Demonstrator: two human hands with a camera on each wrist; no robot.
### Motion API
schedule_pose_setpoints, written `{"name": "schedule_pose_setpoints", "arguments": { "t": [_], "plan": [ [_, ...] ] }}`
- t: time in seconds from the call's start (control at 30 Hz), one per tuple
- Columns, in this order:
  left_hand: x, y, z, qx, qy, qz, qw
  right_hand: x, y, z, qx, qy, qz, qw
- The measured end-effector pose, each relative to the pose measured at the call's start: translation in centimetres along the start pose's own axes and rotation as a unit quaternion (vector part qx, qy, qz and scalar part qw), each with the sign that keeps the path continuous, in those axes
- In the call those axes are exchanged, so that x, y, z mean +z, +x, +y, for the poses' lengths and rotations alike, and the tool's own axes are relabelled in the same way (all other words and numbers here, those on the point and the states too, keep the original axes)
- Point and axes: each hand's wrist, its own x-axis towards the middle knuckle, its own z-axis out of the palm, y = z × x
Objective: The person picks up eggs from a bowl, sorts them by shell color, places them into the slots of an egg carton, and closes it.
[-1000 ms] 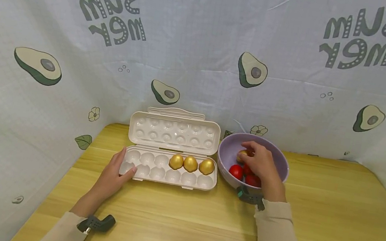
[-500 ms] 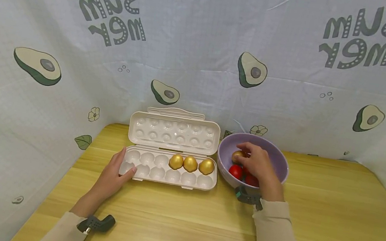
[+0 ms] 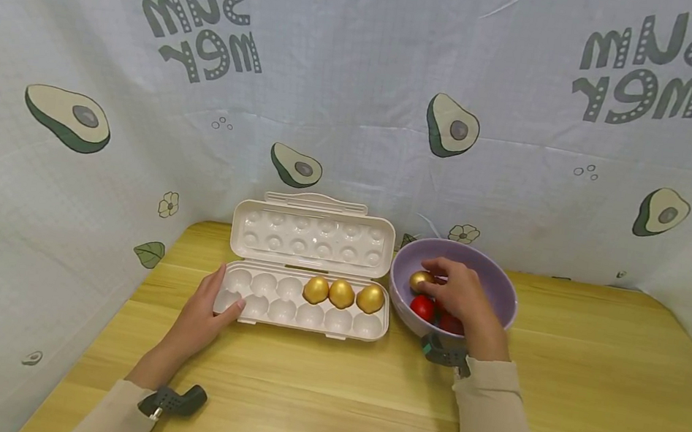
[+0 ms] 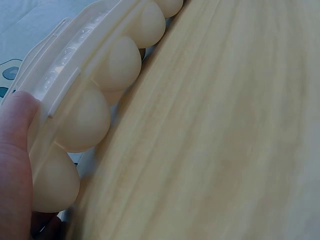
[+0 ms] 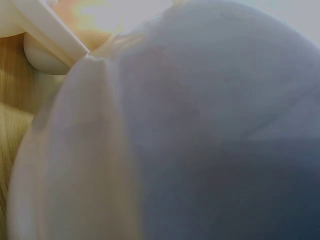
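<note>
An egg carton (image 3: 299, 316) lies with its lid raised, and three gold eggs (image 3: 342, 294) sit at the right of its back row. My left hand (image 3: 200, 310) grips the carton's left end. In the left wrist view the thumb (image 4: 17, 125) presses on its rim, while the other fingers are mostly hidden. Inside the purple bowl (image 3: 498, 289), my right hand (image 3: 461, 291) pinches another gold egg (image 3: 420, 281) between thumb and fingers. Red eggs (image 3: 422, 307) lie below that hand, partly covered. The right wrist view shows mainly the bowl wall (image 5: 75, 150), blurred.
The bowl stands right against the carton's right end on a wooden table (image 3: 320, 397). A white cloth (image 3: 362, 100) with avocado prints hangs behind the table and along its sides. Both wrists carry small dark cameras.
The gold egg at my right fingertips has moved left within the bowl, and the right hand has shifted slightly left too. My left hand and the carton have stayed in place.
</note>
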Motion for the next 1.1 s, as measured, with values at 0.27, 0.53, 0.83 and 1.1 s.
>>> {"name": "schedule_pose_setpoints", "arguments": {
  "t": [0.27,0.53,0.83,1.1],
  "plan": [
    [0.01,-0.01,-0.06,0.004,-0.004,0.002,1.0,0.11,0.06,-0.01,-0.002,-0.004,-0.007,1.0],
    [0.02,-0.01,-0.07,0.005,-0.002,0.003,1.0,0.18,0.07,0.05,-0.003,-0.002,-0.017,0.9998],
    [-0.01,0.01,0.01,0.002,-0.001,0.001,1.0,0.14,0.04,-0.08,-0.003,0.003,-0.023,0.9997],
    [-0.03,0.01,0.05,0.0,-0.002,0.0,1.0,0.12,-0.05,-0.14,-0.006,-0.002,-0.024,0.9997]
  ]
}}
